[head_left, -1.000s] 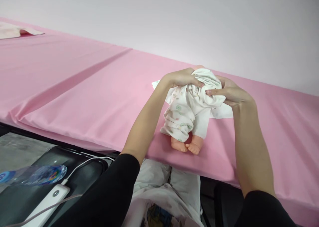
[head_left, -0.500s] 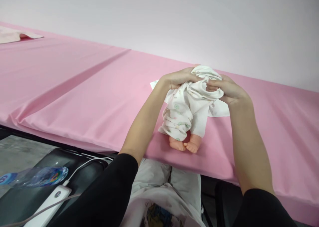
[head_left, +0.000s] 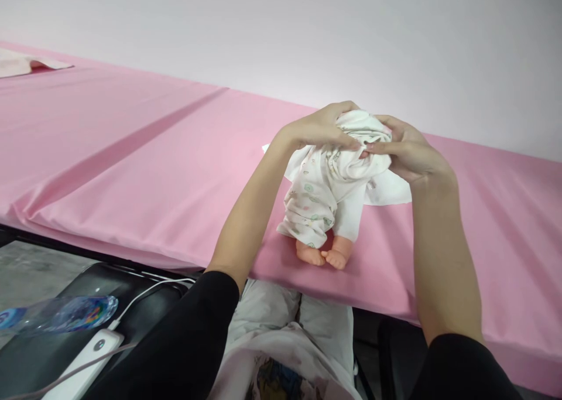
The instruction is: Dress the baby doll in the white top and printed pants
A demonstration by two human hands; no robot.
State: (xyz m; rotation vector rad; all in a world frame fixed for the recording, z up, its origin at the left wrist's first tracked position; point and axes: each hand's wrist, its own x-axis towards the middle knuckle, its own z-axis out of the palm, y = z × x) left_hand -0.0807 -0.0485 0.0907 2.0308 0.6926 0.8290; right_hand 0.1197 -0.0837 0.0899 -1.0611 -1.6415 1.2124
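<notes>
A baby doll (head_left: 337, 252) lies on the pink-covered table, its bare feet toward me. White printed clothing (head_left: 309, 204) covers its legs and body, and more white cloth is bunched over its head, which is hidden. My left hand (head_left: 327, 125) grips the left side of the bunched cloth (head_left: 362, 122), its thumb near the middle. On the other side my right hand (head_left: 410, 148) holds the same cloth, thumb in front and fingers behind. Both thumbs nearly meet at a small gap in the fabric. Part of a white garment (head_left: 390, 189) lies flat under the doll.
The pink table cover (head_left: 153, 154) has raised folds at the left. A light cloth (head_left: 26, 63) lies at the far left. Below the table edge, a black chair (head_left: 144, 312) holds a plastic bottle (head_left: 65, 314) and a white power bank (head_left: 88, 359) with cables.
Both hands have moved slightly up around the doll's head. The opening in the bunched cloth between the thumbs has become smaller, and the fingers now reach farther behind the cloth.
</notes>
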